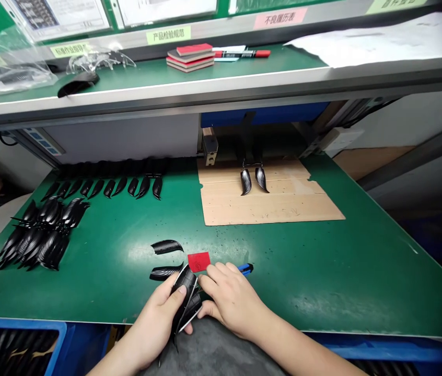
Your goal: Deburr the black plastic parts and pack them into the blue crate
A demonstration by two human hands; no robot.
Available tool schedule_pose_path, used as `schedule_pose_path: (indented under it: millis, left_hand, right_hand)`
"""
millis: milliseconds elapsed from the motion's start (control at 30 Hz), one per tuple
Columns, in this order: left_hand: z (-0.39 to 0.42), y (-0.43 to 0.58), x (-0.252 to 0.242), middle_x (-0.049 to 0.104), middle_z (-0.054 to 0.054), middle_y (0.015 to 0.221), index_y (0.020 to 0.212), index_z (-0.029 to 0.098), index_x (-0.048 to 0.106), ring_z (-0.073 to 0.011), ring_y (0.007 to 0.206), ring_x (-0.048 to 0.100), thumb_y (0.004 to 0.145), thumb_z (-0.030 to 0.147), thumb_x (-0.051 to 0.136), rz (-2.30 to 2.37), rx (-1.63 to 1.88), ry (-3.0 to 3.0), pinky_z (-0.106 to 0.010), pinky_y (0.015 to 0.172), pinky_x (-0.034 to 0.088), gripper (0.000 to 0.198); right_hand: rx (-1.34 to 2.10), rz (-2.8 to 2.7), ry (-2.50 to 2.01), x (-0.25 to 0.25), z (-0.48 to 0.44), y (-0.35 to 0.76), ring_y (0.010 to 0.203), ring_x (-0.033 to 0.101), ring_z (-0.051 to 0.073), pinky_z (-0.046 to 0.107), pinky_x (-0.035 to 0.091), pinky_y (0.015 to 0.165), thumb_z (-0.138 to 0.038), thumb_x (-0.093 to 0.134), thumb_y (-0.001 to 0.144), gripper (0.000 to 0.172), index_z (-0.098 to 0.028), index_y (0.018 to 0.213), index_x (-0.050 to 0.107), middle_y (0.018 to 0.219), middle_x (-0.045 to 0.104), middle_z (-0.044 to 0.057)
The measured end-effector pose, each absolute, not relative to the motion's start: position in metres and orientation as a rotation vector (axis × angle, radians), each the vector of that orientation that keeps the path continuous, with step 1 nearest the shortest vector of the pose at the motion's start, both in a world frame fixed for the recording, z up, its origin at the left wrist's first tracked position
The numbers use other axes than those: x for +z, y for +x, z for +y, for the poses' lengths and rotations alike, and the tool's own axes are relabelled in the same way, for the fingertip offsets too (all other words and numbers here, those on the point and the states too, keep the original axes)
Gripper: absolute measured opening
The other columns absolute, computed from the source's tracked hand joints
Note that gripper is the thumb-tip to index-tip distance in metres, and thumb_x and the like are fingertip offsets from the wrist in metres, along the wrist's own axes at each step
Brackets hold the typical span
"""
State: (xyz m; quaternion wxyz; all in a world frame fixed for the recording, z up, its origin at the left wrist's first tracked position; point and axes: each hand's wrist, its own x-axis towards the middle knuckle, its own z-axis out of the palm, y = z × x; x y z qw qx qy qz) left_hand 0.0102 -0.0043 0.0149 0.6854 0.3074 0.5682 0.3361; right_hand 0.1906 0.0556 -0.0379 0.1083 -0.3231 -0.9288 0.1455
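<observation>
My left hand (162,308) is closed around curved, ribbed black plastic parts (185,284) with pale edges, its thumb pressed on their face. My right hand (229,295) has curled fingers and a thumb pinching at the right side of these same parts; the exact grip is partly hidden. Just beyond the right hand's knuckles shows the blue end of a tool (245,269), the rest concealed. A red card (198,261) with a handwritten mark lies in front of the hands. Two similar loose pieces, an upper one (166,246) and a lower one (165,272), lie beside it.
A pile of black parts (36,235) and a row of them (115,187) occupy the left of the green table (283,282). Two parts rest on cardboard (229,209). A shelf (146,86) spans the back; blue bins (62,344) stand below the front edge.
</observation>
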Motion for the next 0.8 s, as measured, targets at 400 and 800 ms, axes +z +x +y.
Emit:
schedule_pose_path:
  millis: [400, 800]
  left_hand:
    - [-0.007, 0.014, 0.006, 0.055, -0.001, 0.068, 0.088, 0.013, 0.055, -0.0093, 0.050, 0.046, 0.089, 0.048, 0.046, 1.302, 0.810, 0.798, -0.022, 0.048, 0.041, 0.035]
    - [-0.005, 0.016, 0.010, 0.049, 0.002, 0.068, 0.090, 0.013, 0.055, -0.0097, 0.055, 0.045, 0.089, 0.046, 0.047, 1.315, 0.824, 0.792, -0.023, 0.050, 0.044, 0.034]
  right_hand:
    - [0.290, -2.749, -0.850, -0.044, 0.054, 0.186, 0.065, 0.043, 0.016, 0.033, 0.020, 0.061, -0.052, 0.036, 0.095, 0.043, -0.020, 0.071, 0.051, 0.069, 0.057, 0.001]
    - [0.992, -2.713, -0.652, -0.043, 0.069, 0.186, 0.063, 0.054, 0.014, 0.026, 0.033, 0.059, -0.061, 0.040, 0.090, 0.049, -0.019, 0.069, 0.055, 0.067, 0.061, 0.001]
